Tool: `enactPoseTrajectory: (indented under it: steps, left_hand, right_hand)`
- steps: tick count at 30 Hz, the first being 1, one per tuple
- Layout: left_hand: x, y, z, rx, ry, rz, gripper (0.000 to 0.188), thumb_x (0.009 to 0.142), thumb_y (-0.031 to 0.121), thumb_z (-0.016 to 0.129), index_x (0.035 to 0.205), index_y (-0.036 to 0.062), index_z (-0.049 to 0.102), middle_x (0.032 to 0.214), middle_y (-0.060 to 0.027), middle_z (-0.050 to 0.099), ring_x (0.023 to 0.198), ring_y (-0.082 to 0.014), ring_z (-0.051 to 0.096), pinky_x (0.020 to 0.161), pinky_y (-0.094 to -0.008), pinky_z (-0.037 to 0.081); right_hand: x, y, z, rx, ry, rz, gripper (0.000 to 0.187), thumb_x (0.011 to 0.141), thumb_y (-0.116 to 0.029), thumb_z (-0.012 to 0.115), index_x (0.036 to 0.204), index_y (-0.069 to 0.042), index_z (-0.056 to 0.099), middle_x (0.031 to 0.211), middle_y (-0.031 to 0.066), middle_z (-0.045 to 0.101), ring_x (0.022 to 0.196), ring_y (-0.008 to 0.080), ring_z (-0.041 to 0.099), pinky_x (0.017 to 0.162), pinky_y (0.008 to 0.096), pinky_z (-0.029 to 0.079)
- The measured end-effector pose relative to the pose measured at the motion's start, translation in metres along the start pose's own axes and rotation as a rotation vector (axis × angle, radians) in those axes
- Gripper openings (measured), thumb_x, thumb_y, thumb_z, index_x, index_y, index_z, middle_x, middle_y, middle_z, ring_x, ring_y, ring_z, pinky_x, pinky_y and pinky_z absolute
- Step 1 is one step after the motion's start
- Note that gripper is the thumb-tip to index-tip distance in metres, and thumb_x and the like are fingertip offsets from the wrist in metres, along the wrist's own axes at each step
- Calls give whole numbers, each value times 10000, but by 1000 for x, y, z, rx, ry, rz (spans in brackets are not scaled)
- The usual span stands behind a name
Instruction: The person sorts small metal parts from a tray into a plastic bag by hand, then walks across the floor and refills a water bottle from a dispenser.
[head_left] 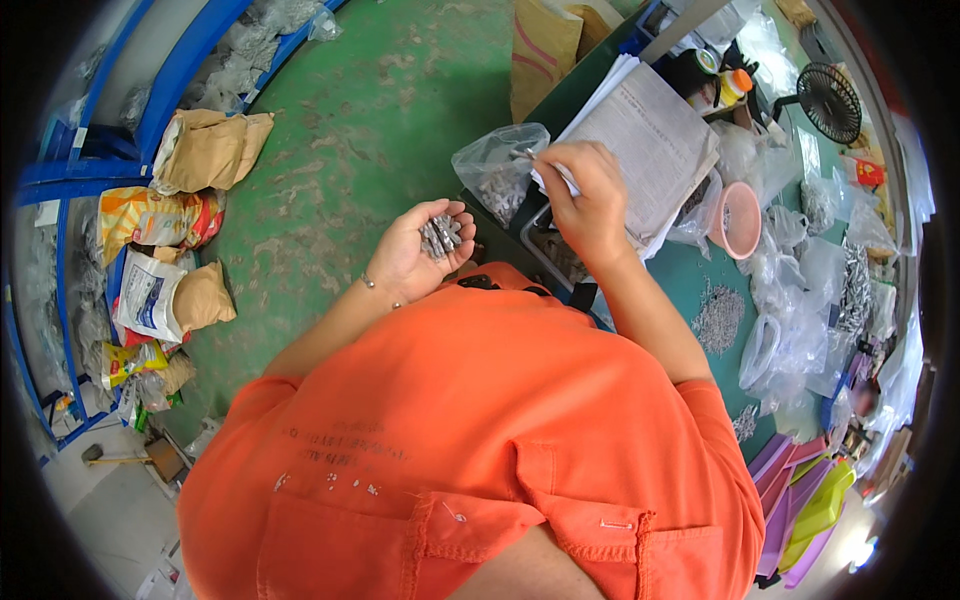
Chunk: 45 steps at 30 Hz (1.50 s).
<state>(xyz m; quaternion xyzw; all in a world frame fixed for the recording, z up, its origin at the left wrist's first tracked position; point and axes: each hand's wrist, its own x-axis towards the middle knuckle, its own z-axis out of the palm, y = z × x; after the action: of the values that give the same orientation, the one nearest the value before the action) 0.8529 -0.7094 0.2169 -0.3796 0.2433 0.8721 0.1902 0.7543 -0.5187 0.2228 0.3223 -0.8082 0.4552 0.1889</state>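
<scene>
My left hand is cupped palm up in front of my body, its fingers curled around a heap of small grey metal parts. To the right, my right hand is closed in a pinch, and a small shiny metal piece sticks out from its fingertips. Just beyond that piece, a clear plastic bag with similar small parts in it rests against the table edge. The exact shape of the pinched piece is too small to make out.
Printed papers lie on the green table, beside a pink bowl, a loose pile of small parts, several plastic bags and a black fan. Blue shelving with sacks stands left across the green floor.
</scene>
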Motion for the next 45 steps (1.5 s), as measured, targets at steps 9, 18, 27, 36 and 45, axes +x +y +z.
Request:
enactPoseTrajectory:
  steps: [9, 18, 27, 36, 45]
  left_hand:
    - [7, 20, -8, -188, -132, 15, 304, 897, 255, 432, 1007, -15, 520, 954, -134, 567, 886, -245, 569, 799, -394, 482]
    - [14, 30, 19, -194, -264, -88, 528, 908, 410, 352, 1170, -40, 443, 1155, -204, 499, 1080, -306, 481, 968, -470, 343]
    - [46, -1, 59, 62, -294, -259, 454, 871, 454, 431, 1060, 48, 504, 906, -88, 553, 852, -233, 541, 787, -373, 449]
    - [60, -30, 80, 252, -437, -353, 480, 884, 393, 405, 1156, 1, 459, 1054, -96, 531, 1007, -225, 491, 919, -379, 360]
    - [59, -38, 98, 263, -400, -377, 437, 893, 347, 411, 1140, -12, 446, 1024, -86, 509, 972, -215, 491, 903, -354, 379]
  right_hand:
    - [-11, 45, 42, -270, -434, -5, 149, 697, -62, 613, 842, -96, 603, 794, 36, 624, 855, 241, 561, 869, 504, 338]
    - [-11, -2, 13, -19, -281, 135, 179, 707, -46, 640, 873, -30, 575, 819, 105, 581, 814, 289, 557, 719, 382, 428]
    - [-29, -39, 3, 136, -304, 529, 610, 695, -238, 732, 1163, -19, 408, 1003, 220, 494, 859, 337, 534, 737, 370, 454]
    - [-54, -23, -27, 195, -293, 798, 336, 741, -186, 631, 963, 41, 521, 880, 208, 533, 806, 312, 552, 720, 354, 458]
    - [-58, -17, -50, 587, -155, 1106, 306, 788, -119, 614, 1019, 47, 502, 888, 89, 575, 808, 138, 548, 702, 266, 462]
